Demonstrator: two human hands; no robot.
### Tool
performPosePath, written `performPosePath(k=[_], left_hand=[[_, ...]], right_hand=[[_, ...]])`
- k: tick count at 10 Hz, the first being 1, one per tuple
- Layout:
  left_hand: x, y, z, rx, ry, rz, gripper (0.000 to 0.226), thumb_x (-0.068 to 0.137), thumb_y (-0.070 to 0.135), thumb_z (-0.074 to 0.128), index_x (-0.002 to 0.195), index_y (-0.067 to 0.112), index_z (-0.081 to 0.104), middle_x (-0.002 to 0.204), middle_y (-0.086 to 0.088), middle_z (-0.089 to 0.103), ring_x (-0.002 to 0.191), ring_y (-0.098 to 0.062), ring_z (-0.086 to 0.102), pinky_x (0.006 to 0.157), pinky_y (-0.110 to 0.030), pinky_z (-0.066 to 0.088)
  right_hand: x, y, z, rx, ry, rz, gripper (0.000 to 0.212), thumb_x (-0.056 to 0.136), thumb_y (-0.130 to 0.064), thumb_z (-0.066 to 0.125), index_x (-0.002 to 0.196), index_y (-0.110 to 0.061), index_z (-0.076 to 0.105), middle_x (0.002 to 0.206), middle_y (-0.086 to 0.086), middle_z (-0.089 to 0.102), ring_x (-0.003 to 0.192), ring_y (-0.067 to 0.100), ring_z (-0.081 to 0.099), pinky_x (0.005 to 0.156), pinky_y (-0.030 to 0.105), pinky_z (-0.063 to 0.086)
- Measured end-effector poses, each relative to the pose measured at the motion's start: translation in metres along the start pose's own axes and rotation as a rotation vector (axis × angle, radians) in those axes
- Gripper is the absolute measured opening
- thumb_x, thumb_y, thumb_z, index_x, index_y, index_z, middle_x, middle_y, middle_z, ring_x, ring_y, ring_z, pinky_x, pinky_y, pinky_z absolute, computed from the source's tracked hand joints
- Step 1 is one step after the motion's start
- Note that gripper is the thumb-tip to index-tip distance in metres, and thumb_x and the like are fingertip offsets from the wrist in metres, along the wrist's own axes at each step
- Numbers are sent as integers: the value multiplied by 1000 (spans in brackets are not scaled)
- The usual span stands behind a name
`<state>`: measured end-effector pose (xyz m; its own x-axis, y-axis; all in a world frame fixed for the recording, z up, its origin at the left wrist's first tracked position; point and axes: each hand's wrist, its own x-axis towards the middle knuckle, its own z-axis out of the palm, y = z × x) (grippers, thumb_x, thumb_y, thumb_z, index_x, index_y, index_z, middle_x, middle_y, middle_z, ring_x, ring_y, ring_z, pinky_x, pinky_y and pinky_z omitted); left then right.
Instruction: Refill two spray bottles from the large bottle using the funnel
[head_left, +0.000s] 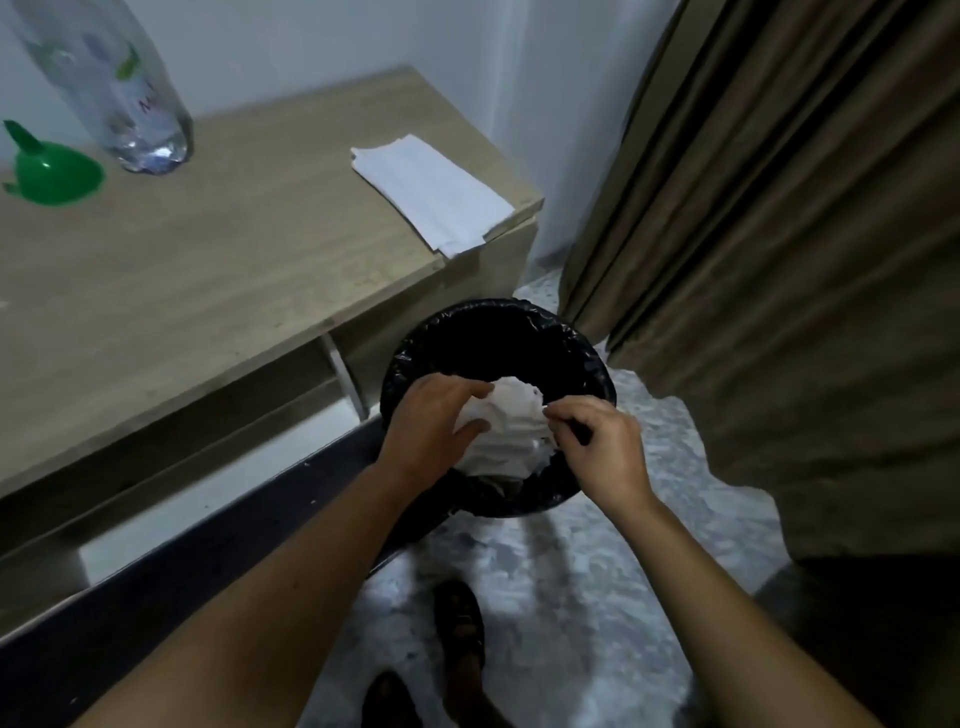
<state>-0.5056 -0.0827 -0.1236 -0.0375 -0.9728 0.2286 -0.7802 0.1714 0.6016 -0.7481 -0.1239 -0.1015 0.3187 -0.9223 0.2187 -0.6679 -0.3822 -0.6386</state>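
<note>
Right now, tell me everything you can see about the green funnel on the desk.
The green funnel looks like smooth, glossy plastic. It lies tipped on the wooden desk near the left edge of the view, its wide mouth facing the camera and its narrow spout pointing up and away to the left. A small tab sticks out from its rim. It sits just left of the large clear bottle, apart from it. Neither hand touches it.

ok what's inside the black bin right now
Over the bin, both hands hold a crumpled white paper wad above its opening. Only the black liner shows inside. The bottom is dark and partly covered by the wad, so other contents cannot be seen.
</note>
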Motion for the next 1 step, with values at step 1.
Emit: performPosePath(k=[1], left_hand=[[-5, -3, 6, -18, -5, -30, 46, 90, 26, 87, 132, 18, 71, 125, 2, 73, 118, -24, 65, 104, -40, 48]], right_hand=[[-5, 8, 5, -13, 25, 29, 16, 91, -5, 80, 101, -18, 83, 105, -9, 77, 105, 14, 70, 94, 34, 58]])
